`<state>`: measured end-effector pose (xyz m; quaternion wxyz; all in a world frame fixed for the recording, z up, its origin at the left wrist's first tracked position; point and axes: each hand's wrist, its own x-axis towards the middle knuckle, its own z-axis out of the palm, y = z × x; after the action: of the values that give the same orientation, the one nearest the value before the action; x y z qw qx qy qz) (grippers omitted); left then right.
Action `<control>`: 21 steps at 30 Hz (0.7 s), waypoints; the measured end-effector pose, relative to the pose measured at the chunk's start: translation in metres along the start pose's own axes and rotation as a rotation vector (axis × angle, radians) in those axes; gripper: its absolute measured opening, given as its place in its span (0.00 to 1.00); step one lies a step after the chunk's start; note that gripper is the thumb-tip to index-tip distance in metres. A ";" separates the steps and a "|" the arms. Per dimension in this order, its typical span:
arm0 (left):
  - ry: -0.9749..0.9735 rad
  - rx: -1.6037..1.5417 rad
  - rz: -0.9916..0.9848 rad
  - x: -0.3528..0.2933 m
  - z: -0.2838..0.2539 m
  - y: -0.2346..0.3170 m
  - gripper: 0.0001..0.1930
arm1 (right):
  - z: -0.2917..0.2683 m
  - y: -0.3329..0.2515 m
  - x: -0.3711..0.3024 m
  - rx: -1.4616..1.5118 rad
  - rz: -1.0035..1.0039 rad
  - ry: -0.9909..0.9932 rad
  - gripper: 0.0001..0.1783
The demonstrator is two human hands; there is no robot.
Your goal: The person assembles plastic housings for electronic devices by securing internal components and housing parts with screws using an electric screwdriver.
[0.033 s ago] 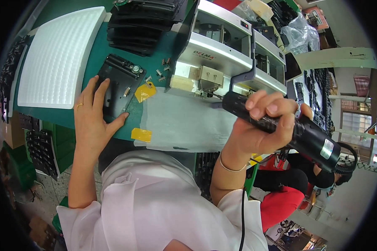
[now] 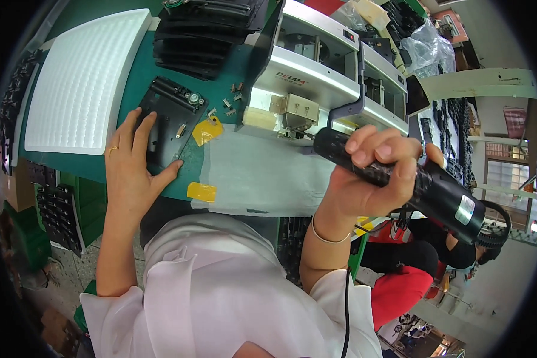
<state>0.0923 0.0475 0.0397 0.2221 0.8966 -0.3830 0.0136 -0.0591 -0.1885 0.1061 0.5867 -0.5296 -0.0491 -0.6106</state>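
Observation:
My right hand (image 2: pixel 379 173) is wrapped round a black electric screwdriver (image 2: pixel 453 200), which is tilted with its tip end to the left. Its thin bit meets the front of a silver screw feeder (image 2: pixel 316 77), close to the metal block (image 2: pixel 300 112); the exact contact is too small to tell. My left hand (image 2: pixel 138 158) rests with spread fingers on a flat black plastic part (image 2: pixel 168 128), the thumb at its near edge. That part carries a round silver piece and a small metal piece. Small metal-and-plastic components (image 2: pixel 228 104) lie scattered just right of it.
Black panels (image 2: pixel 191 45) are stacked at the back. A white dimpled tray (image 2: pixel 86 83) is on the left. Yellow tape (image 2: pixel 201 192) holds a pale sheet (image 2: pixel 262 170) on the green mat. Another silver machine (image 2: pixel 379 89) stands to the right. A person in red (image 2: pixel 400 292) sits farther right.
My right hand and the electric screwdriver have shifted very slightly left and up. My left hand and the black part stay where they were.

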 end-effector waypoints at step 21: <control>0.108 -0.224 0.044 -0.044 -0.021 -0.016 0.40 | 0.007 0.005 0.002 -0.229 0.016 -0.117 0.19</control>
<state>0.0754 0.0963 0.0437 0.3406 0.8556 -0.3891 0.0239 -0.0505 -0.1870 0.1074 0.5232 -0.6284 -0.0090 -0.5757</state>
